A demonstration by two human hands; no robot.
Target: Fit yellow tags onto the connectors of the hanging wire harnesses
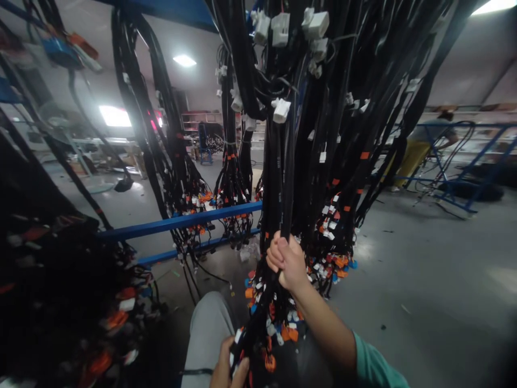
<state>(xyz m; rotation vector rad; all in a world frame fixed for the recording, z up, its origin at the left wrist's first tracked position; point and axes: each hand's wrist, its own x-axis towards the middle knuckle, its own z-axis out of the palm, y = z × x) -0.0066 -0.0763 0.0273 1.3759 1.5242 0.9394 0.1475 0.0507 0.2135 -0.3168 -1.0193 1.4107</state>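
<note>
Wire harness (pixel 286 199), blk sleeved, qty 1 in hand: hangs vert. at ctr, among other hung harnesses (pixel 355 108), right of the blue rail (pixel 214 216); lower end bends twd the wearer's grey trouser leg (pixel 210 328). R. hand (pixel 287 261): fingers curled tog., clamped round the trunk just above the connector tails. L. hand (pixel 230 364): thumb & fingers either side of a lower branch (pixel 254 322), apparently pinched on it; pressure n/a. Fittings: wht connector housings (pixel 280 110) up top, orange connectors (pixel 290 333) & blue/wht ones at the tails. Handling (est.): trunk prob. heavy for its length, semi-stiff, sleeve smooth & a bit slippery; tails limp, apt to snag on neighbours; housings & thin leads the fragile pts. Best hold: full fist on sleeved trunk, 2nd hand under the branch, not by connectors or single wires. Obscured: harness tops cut off at upper edge; l. hand partly out of frame at bottom; trunk inside r. fist hidden; which tails belong to which harness, can't tell. Dark bundle mass (pixel 48 258) at left blurred; co-worker (pixel 428 140) at rear right, small, work unclear.
</note>
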